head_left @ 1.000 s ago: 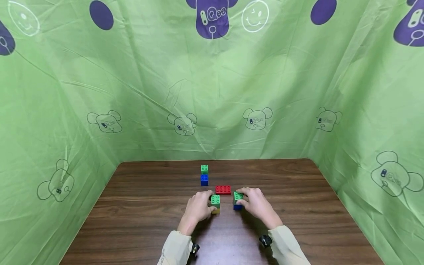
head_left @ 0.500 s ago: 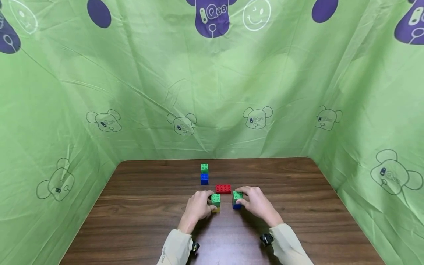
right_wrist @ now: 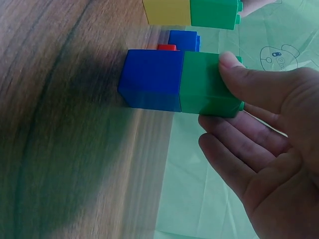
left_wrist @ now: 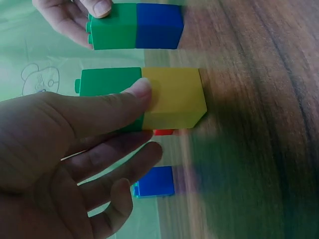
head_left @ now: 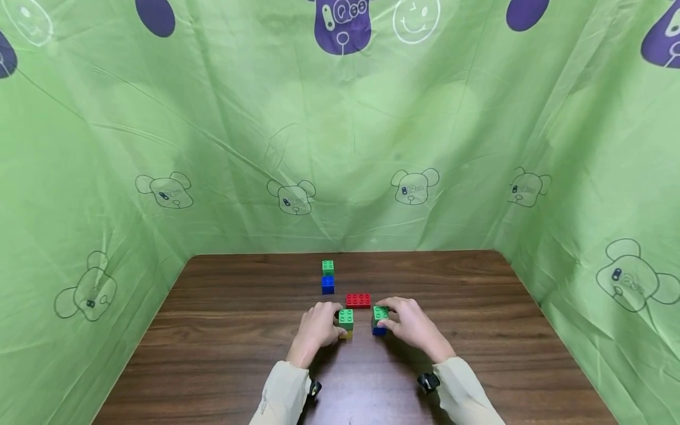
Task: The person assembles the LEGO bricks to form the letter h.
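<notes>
My left hand [head_left: 317,330] pinches a two-brick stack between thumb and fingers, a green brick [left_wrist: 110,82] on top of a yellow brick [left_wrist: 174,97]. The thumb lies across the seam of the two. To the right, my right hand [head_left: 413,326] pinches another stack by its upper green brick [right_wrist: 204,84], with a blue brick [right_wrist: 151,77] below it. Both stacks stand upright with their studs facing up, a small gap between them. A long red brick [head_left: 358,301] lies just beyond the gap on the wooden table [head_left: 234,354].
Farther back and to the left, a blue brick [head_left: 327,285] sits in front of a green brick [head_left: 327,267]. Green printed cloth [head_left: 345,130] hangs around the table's back and sides.
The right hand has slid its green and blue stack slightly left, narrowing the gap to the other stack. My left hand keeps its hold nearly still. The head view has tilted slightly.
</notes>
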The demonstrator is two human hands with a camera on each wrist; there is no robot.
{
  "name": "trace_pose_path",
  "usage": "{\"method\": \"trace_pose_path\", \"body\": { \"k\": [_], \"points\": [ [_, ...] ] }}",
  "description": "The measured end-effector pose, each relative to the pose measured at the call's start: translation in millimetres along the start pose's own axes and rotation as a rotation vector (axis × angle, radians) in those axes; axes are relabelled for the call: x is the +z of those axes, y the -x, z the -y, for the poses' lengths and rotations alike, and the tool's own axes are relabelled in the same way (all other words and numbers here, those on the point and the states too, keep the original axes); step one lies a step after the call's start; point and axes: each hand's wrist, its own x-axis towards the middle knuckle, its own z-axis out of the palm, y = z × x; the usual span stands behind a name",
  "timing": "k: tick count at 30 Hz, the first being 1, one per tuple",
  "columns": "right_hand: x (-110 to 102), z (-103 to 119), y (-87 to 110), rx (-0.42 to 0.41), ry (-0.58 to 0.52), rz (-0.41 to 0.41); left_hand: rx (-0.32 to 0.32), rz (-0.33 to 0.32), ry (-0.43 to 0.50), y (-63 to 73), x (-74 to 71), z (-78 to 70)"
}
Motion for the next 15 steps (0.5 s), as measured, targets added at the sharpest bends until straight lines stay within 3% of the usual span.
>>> {"method": "trace_pose_path", "body": {
  "k": [9,15],
  "points": [
    [-9,2,-3.3,0.017,0.003,0.144,-0.025,0.024,-0.058,-3.2,0.0,-4.9],
    [-21,9,-22.2,0.036,-0.017,0.163,-0.04,0.05,-0.082,-3.5,1.4,-6.7]
  ]
}}
